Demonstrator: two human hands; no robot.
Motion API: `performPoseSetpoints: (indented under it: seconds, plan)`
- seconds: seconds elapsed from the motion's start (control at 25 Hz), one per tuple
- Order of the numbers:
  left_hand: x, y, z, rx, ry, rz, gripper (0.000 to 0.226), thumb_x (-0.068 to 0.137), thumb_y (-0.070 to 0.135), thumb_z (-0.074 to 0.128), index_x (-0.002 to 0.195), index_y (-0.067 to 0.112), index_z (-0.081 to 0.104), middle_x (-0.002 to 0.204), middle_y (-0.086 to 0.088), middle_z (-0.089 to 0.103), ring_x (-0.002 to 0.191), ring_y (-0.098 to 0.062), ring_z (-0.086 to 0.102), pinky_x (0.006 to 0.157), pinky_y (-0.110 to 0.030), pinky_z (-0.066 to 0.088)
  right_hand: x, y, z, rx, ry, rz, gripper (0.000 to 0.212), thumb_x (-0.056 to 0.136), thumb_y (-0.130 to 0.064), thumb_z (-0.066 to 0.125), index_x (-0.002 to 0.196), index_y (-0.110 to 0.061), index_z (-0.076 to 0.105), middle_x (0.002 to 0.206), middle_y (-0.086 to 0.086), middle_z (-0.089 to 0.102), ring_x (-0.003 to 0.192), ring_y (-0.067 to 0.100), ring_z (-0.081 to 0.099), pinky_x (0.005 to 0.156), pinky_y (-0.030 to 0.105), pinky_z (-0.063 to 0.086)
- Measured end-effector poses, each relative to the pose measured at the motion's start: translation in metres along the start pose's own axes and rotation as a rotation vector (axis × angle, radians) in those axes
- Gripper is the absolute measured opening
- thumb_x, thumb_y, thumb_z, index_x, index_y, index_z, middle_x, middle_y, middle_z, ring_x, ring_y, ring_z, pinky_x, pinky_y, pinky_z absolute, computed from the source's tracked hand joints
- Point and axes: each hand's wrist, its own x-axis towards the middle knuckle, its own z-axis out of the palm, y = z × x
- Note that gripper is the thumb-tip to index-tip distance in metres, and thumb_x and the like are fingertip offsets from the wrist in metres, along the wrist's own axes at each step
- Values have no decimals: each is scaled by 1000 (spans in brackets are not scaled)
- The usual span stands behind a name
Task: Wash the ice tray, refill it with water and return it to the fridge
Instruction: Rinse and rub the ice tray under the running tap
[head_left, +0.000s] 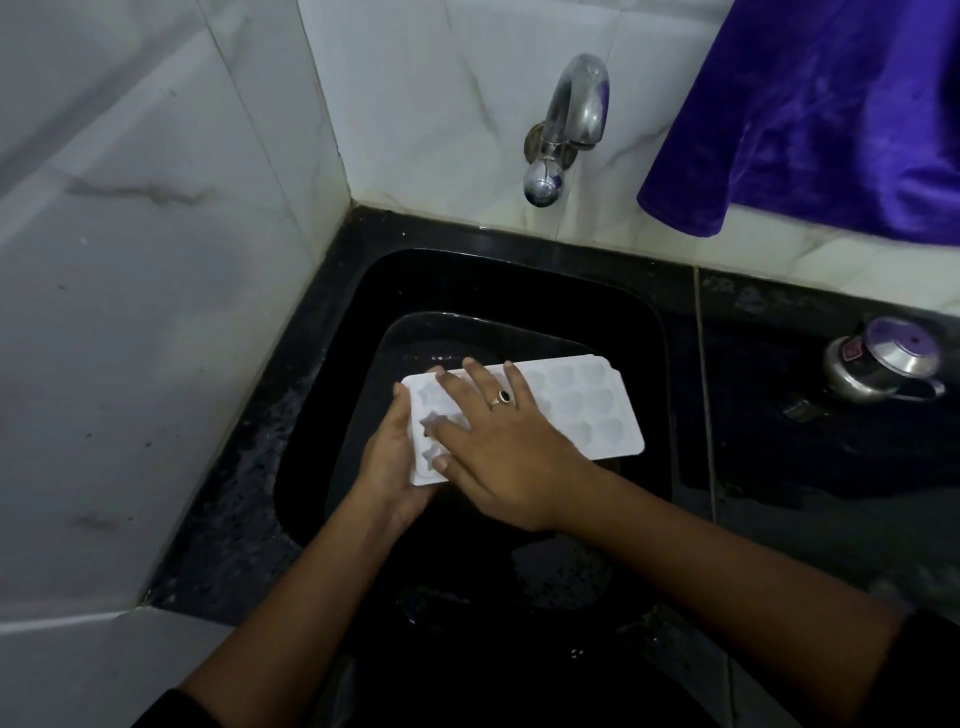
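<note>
Setting: black sink (519, 280) in a white-tiled corner.
Left hand (392, 462): grips the ice tray (597, 410) by its left end, steadying it.
Right hand (498, 441): fingers spread flat across the cavities, likely rubbing them clean.
Ice tray: white, held over the basin so runoff stays inside.
Tap (571, 119): on the far wall; no water visible.

tap (563, 124) overhanging sink (519, 280) rear, purple cloth (831, 114) draped right, kettle (883, 366) on counter

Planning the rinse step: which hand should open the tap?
Probably right: the right hand lies flat on the ice tray, free to lift toward the tap, while the left hand grips the tray's end and supports it.
</note>
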Motion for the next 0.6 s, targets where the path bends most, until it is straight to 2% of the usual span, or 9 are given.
performPoseSetpoints:
  seconds: [0.08, 0.16, 0.24, 0.32, 0.36, 0.44, 0.52, 0.6]
  plan:
    - [-1, 2, 1, -2, -13, -14, 64, 107, 59, 37, 137, 9, 64, 130, -22, 71, 107, -33, 75, 80, -43, 65, 1, 6, -2, 20, -8, 12, 46, 109, -50, 26, 142, -34, 54, 172, 15, 18, 159, 40, 9, 124, 67, 6]
    - [-2, -1, 4, 39, -9, -20, 65, 107, 60, 36, 136, 9, 64, 133, -22, 70, 111, -33, 73, 85, -42, 64, 4, 3, -1, 31, 11, 37, 46, 109, -50, 27, 131, -29, 61, 171, 15, 21, 159, 40, 10, 124, 66, 7]
    - [-3, -1, 3, 34, 1, -23, 67, 106, 61, 37, 138, 8, 64, 135, -21, 69, 114, -33, 72, 86, -41, 63, 1, -2, 3, 17, 21, 12, 48, 108, -50, 29, 133, -24, 62, 170, 15, 23, 158, 40, 13, 124, 66, 10]
    - [-3, 1, 2, 6, -6, -50, 67, 106, 61, 37, 135, 8, 65, 128, -22, 72, 101, -32, 76, 70, -38, 65, -1, 4, 4, 3, 10, -8, 48, 109, -50, 28, 142, -30, 55, 171, 15, 20, 158, 40, 12, 123, 67, 9]
    - [-1, 1, 2, 0, -16, -53, 66, 107, 60, 36, 133, 8, 66, 123, -21, 73, 96, -32, 76, 66, -37, 65, 0, 7, 3, 9, 6, 8, 46, 109, -50, 27, 141, -33, 56, 171, 15, 19, 158, 41, 11, 124, 67, 8]
    - [0, -3, 3, 27, -12, -27, 66, 108, 59, 35, 136, 8, 64, 122, -20, 74, 100, -33, 74, 72, -37, 65, 3, 4, 2, 19, 12, 37, 44, 109, -49, 29, 132, -28, 60, 171, 16, 21, 158, 41, 11, 124, 67, 9]
    - [1, -3, 1, 25, -16, -16, 67, 108, 60, 34, 139, 8, 63, 126, -20, 73, 107, -31, 75, 80, -38, 64, 1, -1, 6, -7, 19, 7, 48, 108, -49, 30, 136, -23, 59, 170, 17, 23, 158, 40, 14, 124, 67, 12]
    - [0, 0, -1, -8, -40, -38, 67, 107, 60, 35, 134, 6, 65, 118, -20, 76, 95, -30, 79, 69, -39, 66, -1, 4, 6, -11, 15, -25, 48, 108, -49, 30, 144, -28, 54, 170, 17, 22, 157, 41, 14, 123, 68, 11]
